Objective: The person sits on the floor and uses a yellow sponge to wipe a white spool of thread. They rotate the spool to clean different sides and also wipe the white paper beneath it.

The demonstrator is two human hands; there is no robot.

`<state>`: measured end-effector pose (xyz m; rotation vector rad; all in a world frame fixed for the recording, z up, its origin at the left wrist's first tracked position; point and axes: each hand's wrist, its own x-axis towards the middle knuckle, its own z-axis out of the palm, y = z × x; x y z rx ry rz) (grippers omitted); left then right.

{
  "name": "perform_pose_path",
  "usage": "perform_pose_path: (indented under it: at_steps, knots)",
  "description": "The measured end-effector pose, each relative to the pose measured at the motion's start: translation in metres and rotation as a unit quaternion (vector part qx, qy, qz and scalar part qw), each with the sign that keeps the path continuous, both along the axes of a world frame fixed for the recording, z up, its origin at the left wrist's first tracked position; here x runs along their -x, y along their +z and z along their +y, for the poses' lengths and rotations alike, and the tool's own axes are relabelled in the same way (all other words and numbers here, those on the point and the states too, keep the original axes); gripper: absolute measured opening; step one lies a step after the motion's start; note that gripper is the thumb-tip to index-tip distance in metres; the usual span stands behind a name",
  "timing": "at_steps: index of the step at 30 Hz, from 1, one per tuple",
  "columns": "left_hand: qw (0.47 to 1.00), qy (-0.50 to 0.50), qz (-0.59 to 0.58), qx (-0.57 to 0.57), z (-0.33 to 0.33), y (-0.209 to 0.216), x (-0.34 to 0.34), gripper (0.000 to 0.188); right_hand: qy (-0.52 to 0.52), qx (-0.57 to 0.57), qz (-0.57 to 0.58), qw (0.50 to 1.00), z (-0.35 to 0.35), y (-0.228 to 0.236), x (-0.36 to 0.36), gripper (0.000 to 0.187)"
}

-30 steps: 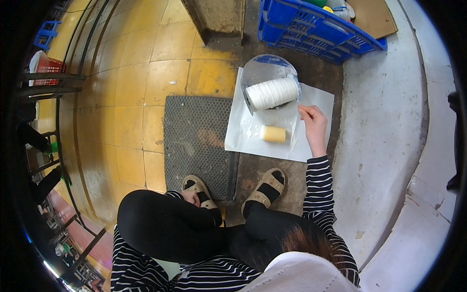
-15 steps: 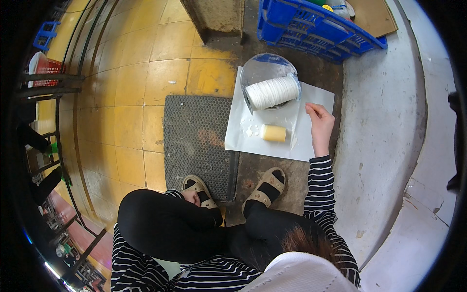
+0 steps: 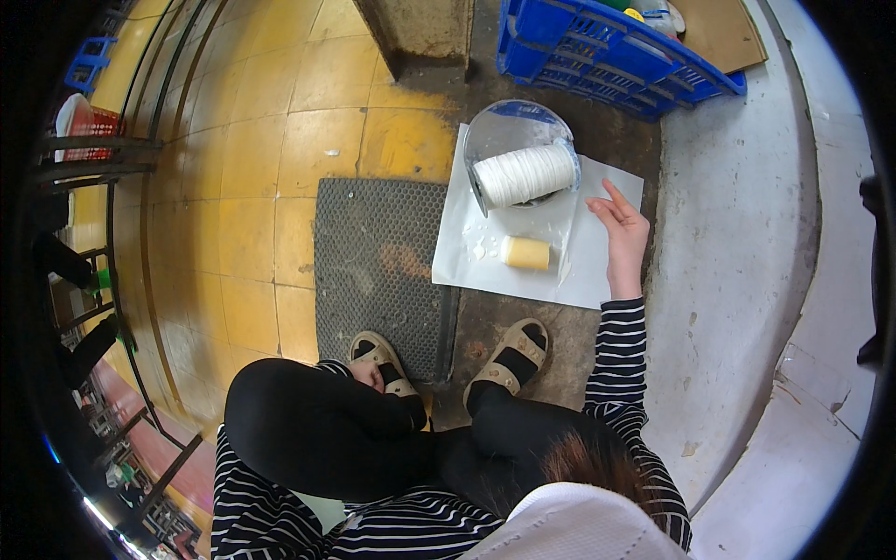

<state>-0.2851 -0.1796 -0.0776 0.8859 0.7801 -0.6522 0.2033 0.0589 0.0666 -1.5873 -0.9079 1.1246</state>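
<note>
My right hand (image 3: pixel 623 238) hovers by the right part of a white sheet (image 3: pixel 588 275) on the floor. Its thumb and fingers are spread, with nothing visible between them. Left of it, a spool of white cord (image 3: pixel 525 175) lies on its side in a clear round tub (image 3: pixel 509 119) on the sheet. Nearer to me, a small pale-yellow roll (image 3: pixel 526 253) lies on its side, with white spots (image 3: pixel 481 250) beside it. My left hand (image 3: pixel 368 375) hangs low by my left sandal (image 3: pixel 378 355); the knee and sleeve partly cover it, and its fingers are not clear.
A dark textured mat (image 3: pixel 378 271) lies left of the sheet, on yellow floor tiles (image 3: pixel 247 233). Beyond the tub stands a blue plastic crate (image 3: pixel 597 56). A pale wall (image 3: pixel 737 215) runs along the right, and a metal post (image 3: pixel 425 33) stands at the back.
My right hand's fingers have gone from pinched together to spread apart. That hand has shifted slightly right. The spool, the roll and my left hand stay in place.
</note>
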Motion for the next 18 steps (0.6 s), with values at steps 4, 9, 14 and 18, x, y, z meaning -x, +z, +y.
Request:
perform_pose_path:
  at_steps: [4, 9, 14, 18]
  knots:
    - [1.0, 0.004, -0.009, 0.001, 0.001, 0.002, 0.0, 0.015, 0.019, 0.02, -0.003, 1.0, 0.004, 0.013, -0.006, 0.048]
    - [1.0, 0.005, -0.002, 0.012, 0.004, 0.005, -0.002, 0.017, 0.053, 0.028, -0.114, 0.992, 0.004, 0.017, -0.002, 0.063]
    - [1.0, 0.002, 0.008, -0.008, 0.007, 0.013, -0.004, 0.017, -0.013, -0.027, 0.049, 0.998, 0.001, 0.012, 0.008, 0.071]
    - [1.0, -0.024, 0.006, -0.006, 0.011, 0.016, -0.007, 0.018, -0.025, 0.072, 0.062, 0.995, 0.002, 0.014, 0.0, 0.063]
